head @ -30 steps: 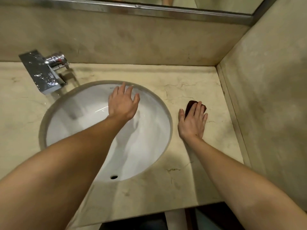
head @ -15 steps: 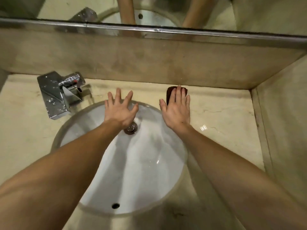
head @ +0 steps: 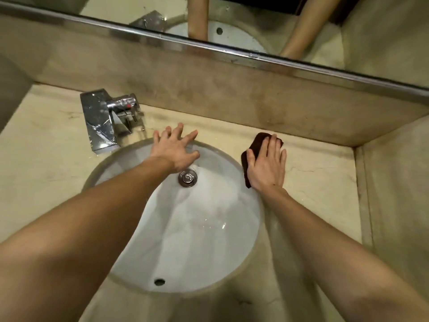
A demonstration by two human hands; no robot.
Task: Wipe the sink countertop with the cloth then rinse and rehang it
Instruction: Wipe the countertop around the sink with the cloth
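Pressing flat, the right hand (head: 267, 165) pins a dark brown folded cloth (head: 260, 142) on the beige marble desk (head: 320, 182), long axis toward the back wall; the left hand (head: 175, 148) is spread, empty.

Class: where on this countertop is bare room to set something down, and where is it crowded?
Bare: left of the sink below the tap; right of the cloth toward the side wall. Crowded: the back strip, with the left hand and right hand.

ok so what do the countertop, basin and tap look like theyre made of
Countertop: likely polished marble or similar stone, cream with thin dark veins and cracks. Basin: probably glazed white ceramic, smooth with glossy highlights. Tap: chrome-finished metal, mirror-bright, flecked with water spots.
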